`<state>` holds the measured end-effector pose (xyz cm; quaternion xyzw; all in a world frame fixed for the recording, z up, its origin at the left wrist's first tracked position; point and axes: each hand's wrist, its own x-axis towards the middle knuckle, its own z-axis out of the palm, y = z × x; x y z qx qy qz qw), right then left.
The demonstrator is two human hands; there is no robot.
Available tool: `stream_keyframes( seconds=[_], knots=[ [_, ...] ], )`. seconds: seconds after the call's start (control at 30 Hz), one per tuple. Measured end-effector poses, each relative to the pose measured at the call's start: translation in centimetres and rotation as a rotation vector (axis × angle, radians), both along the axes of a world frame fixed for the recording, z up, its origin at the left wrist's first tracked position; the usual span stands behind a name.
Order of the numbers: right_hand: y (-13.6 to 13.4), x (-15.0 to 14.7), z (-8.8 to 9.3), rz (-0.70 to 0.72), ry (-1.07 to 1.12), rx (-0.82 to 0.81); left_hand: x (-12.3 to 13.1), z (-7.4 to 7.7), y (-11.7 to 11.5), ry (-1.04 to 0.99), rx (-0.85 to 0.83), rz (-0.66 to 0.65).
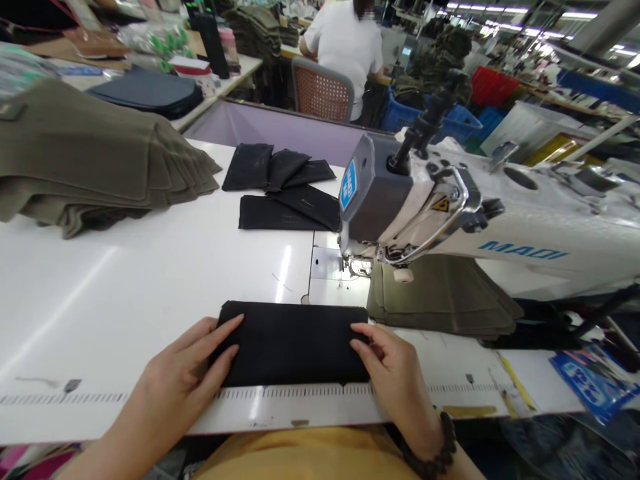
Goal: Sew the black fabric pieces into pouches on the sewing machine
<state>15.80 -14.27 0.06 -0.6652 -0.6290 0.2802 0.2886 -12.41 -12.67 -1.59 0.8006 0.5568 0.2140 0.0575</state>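
A flat black fabric piece lies on the white sewing table in front of me, its lower edge along the printed ruler. My left hand grips its left end, thumb and forefinger on top and the other fingers out of sight at the edge. At the right end, my right hand pinches the piece the same way. Just beyond it stands the sewing machine, its presser foot over the metal needle plate. No fabric shows under the foot.
Folded black pieces lie left of the machine head. Olive fabric pieces sit under the machine arm, and a bigger olive stack is at the left. A blue packet lies far right. Behind, a person in white sits on a chair.
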Motion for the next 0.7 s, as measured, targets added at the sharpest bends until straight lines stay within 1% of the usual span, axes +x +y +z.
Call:
stream_keyframes(
  seconds=[0.23, 0.5, 0.7],
  knots=[
    [0.25, -0.10, 0.16, -0.022, 0.047, -0.032, -0.15, 0.03, 0.18, 0.045, -0.004, 0.006],
    [0.20, 0.06, -0.61, -0.042, 0.079, -0.034, -0.29, -0.62, 0.16, 0.054, 0.056, 0.022],
    [0.35, 0.05, -0.51, -0.051, 0.061, -0.050, -0.34, -0.67, 0.00, 0.048, 0.051, 0.034]
  ],
)
